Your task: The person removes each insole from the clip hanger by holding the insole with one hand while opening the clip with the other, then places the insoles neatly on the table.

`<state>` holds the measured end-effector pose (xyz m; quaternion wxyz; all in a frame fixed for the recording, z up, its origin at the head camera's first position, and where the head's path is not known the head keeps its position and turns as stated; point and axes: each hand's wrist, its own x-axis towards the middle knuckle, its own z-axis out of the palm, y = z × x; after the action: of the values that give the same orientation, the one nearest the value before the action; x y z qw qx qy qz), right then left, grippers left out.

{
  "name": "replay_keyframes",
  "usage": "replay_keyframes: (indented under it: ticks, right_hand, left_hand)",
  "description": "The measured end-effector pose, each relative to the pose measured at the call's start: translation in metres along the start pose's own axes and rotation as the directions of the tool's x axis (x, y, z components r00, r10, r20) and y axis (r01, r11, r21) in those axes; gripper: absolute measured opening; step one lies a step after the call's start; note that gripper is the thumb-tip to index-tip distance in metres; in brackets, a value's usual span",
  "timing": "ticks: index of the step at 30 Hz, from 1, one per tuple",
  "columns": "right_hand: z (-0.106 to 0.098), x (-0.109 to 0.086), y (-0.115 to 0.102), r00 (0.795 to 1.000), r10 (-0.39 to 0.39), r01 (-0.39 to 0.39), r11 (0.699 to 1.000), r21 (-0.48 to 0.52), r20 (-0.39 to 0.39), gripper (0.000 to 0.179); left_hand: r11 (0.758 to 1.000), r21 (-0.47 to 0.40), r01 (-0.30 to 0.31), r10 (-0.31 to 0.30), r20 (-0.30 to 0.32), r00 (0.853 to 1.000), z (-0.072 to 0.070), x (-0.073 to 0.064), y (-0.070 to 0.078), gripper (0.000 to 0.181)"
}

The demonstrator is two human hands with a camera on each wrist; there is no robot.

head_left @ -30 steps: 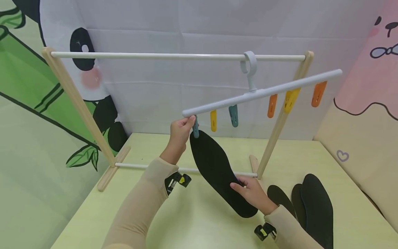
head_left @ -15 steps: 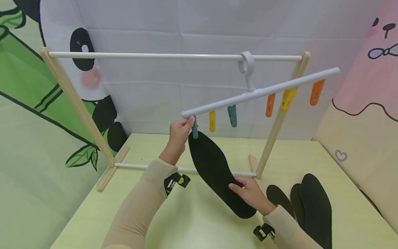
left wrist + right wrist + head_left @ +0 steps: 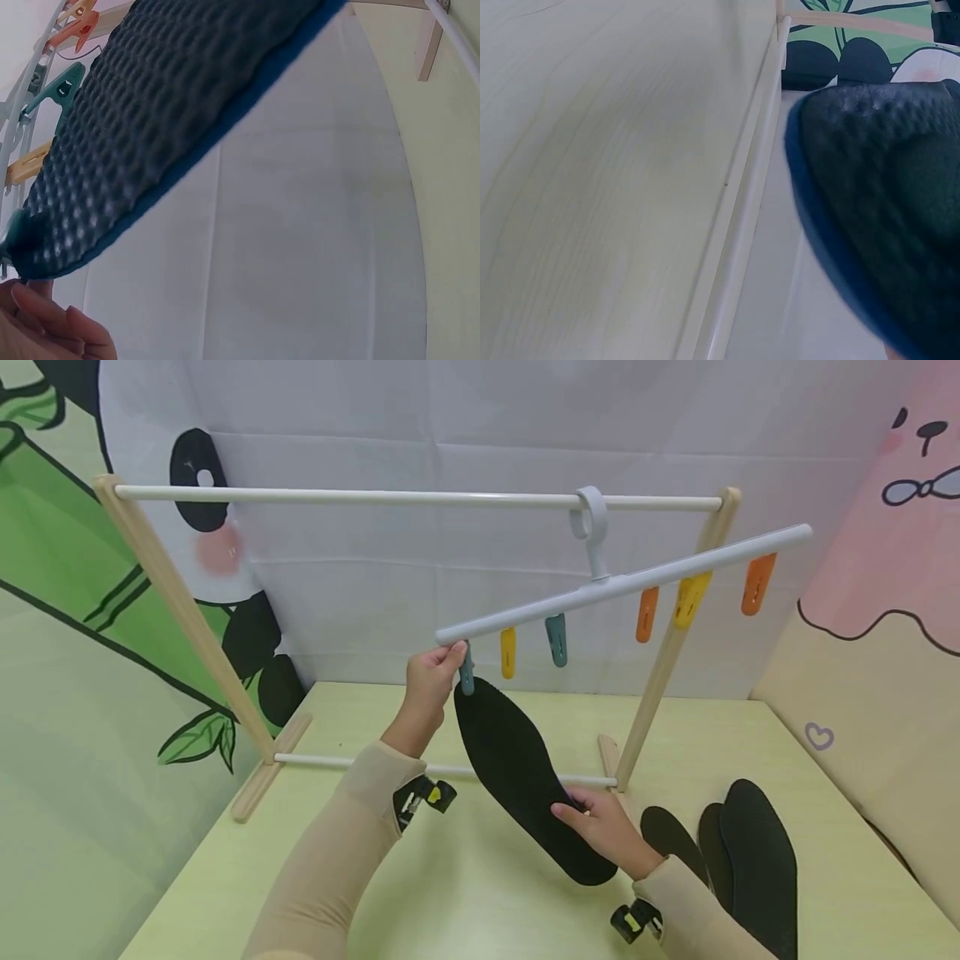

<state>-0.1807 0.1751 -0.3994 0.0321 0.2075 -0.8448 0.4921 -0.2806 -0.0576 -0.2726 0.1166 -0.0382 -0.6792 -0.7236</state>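
A black insole [image 3: 510, 760] slants down below the left end of a white clip hanger [image 3: 622, 585]. Its narrow end sits at the blue-green clip [image 3: 467, 668], which overlaps that tip. My left hand [image 3: 429, 689] pinches this clip just under the hanger bar. Lower down, my right hand [image 3: 609, 827] grips the insole's side edge, thumb on the black face. The left wrist view shows the insole's bumpy underside [image 3: 150, 120] with a blue edge, and my left fingers [image 3: 56, 322] close to the clip. In the right wrist view the insole [image 3: 877, 202] hides most of my right hand.
The hanger tilts, its left end low, hooked on the top rod [image 3: 360, 495] of a wooden rack [image 3: 187, 610]. Yellow, blue-green and orange clips [image 3: 647, 614] hang along it. Several more black insoles [image 3: 761, 860] lie on the table [image 3: 847, 810] at right.
Both hands keep their holds on the clip and the insole. The head view has shifted slightly; otherwise nothing visibly differs.
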Motion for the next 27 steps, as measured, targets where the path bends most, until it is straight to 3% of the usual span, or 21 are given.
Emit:
replay_keyframes:
  ticks: [15,27]
  right_hand:
    - [0.0034,-0.0007,0.0048,1.000,-0.021,0.021,1.000,-0.002,-0.012,0.020]
    - [-0.0017,-0.0032,0.0065,1.000,0.025,-0.025,1.000,0.007,-0.007,0.024]
  left_hand:
    - [0.999,0.007,0.041,-0.041,-0.001,0.999,-0.0016,0.0017,0.0008,0.031]
    - [0.999,-0.008,0.048,-0.048,-0.007,0.999,0.0027,0.0041,-0.0004,0.031]
